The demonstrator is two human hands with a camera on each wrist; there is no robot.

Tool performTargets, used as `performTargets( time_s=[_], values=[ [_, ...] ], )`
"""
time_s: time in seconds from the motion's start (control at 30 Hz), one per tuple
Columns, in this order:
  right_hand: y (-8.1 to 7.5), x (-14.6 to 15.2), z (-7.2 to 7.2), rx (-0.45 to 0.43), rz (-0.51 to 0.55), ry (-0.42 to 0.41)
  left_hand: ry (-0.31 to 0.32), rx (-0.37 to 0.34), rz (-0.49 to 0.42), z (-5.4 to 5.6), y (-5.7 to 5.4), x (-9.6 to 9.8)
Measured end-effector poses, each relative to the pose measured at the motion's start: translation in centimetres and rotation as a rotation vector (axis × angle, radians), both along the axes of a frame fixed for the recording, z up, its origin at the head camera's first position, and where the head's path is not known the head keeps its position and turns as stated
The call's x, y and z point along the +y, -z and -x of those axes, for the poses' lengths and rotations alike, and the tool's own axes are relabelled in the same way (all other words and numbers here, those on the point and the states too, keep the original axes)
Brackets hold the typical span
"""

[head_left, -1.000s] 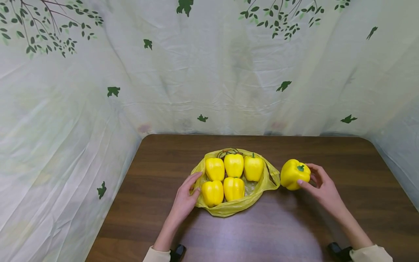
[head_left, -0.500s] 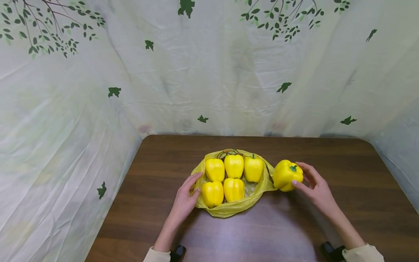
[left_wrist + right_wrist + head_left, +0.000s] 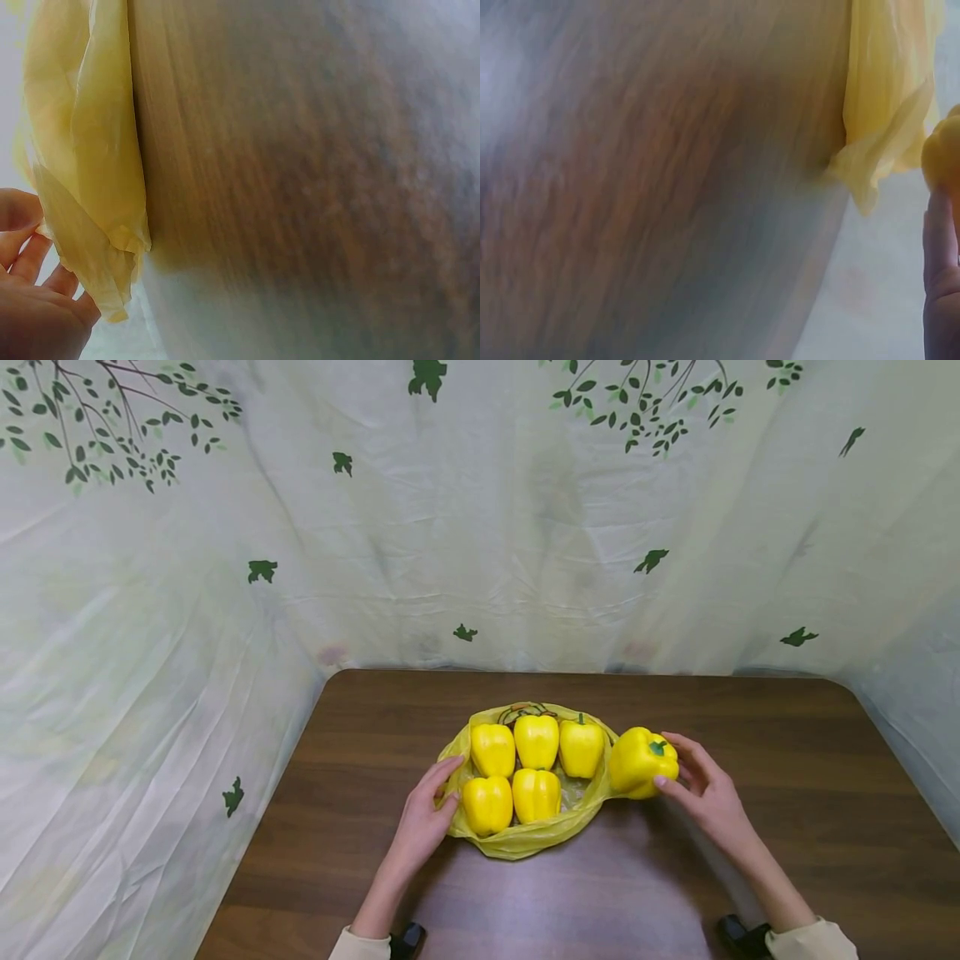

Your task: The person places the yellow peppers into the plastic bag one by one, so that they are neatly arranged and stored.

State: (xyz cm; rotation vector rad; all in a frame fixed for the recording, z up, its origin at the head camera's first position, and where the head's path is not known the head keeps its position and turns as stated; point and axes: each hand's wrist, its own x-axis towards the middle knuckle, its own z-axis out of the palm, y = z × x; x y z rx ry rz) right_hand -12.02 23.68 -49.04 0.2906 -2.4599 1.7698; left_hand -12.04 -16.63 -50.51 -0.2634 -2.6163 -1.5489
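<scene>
A yellow plastic bag [image 3: 517,847] sits spread open on the table, with several yellow bell peppers [image 3: 536,793] inside in two rows. At its left side my left hand [image 3: 422,818] grips the rim, thumb and fingers on the plastic; the left wrist view shows the bag [image 3: 90,127] against those fingers. My right hand [image 3: 708,789] holds another yellow bell pepper [image 3: 633,768] by its stem end, at the bag's right edge, covering part of that rim. In the right wrist view only part of this pepper [image 3: 943,154] and the hand [image 3: 941,285] shows.
The brown wooden table [image 3: 337,760] has rounded far corners. Behind it and at the sides hangs a pale curtain [image 3: 510,543] printed with green leaves and branches.
My right hand has carried its bell pepper leftward, from beside the bag to over its right edge. My left hand and the bag's peppers have stayed in place.
</scene>
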Motion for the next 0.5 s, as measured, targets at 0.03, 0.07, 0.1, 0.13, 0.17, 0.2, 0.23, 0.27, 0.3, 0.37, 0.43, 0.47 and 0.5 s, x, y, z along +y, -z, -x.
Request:
performTargets(
  time_s=[0.03,0.07,0.1,0.13,0.17,0.2,0.23,0.27,0.3,0.37,0.43,0.47,0.5],
  values=[
    [0.1,-0.1,0.0,-0.003,0.007,-0.007,-0.001,0.000,0.002,0.0,0.0,0.0],
    [0.1,-0.2,0.0,-0.005,0.015,-0.016,0.000,-0.001,0.003,0.0,0.0,0.0],
    [0.1,-0.3,0.0,-0.008,0.023,-0.022,0.000,-0.002,0.004,0.0,0.0,0.0],
    [0.2,-0.4,0.0,-0.011,0.032,-0.030,-0.002,-0.006,0.004,0.0,-0.1,0.0],
    [0.2,-0.5,0.0,-0.012,0.043,-0.039,-0.002,-0.008,0.003,0.0,-0.1,0.0],
    [0.2,-0.7,0.0,-0.013,0.050,-0.046,-0.003,-0.013,0.002,0.0,-0.1,0.0],
    [0.2,-0.8,0.0,-0.013,0.055,-0.053,-0.004,-0.017,0.003,0.0,-0.1,0.0],
    [0.2,-1.0,0.1,-0.012,0.062,-0.059,-0.004,-0.022,0.003,0.0,-0.1,0.0],
    [0.2,-1.1,0.1,-0.012,0.067,-0.063,-0.005,-0.026,0.002,0.0,-0.1,0.0],
    [0.1,-1.4,0.1,-0.010,0.071,-0.071,-0.005,-0.029,0.001,0.0,-0.1,0.0],
    [0.1,-1.7,0.2,-0.010,0.067,-0.073,-0.005,-0.031,0.003,0.0,0.0,0.0],
    [0.1,-1.8,0.2,-0.010,0.065,-0.072,-0.004,-0.028,0.003,0.0,0.0,0.0],
    [0.1,-1.9,0.2,-0.011,0.065,-0.072,-0.004,-0.026,0.004,0.0,0.0,0.0]
  ],
)
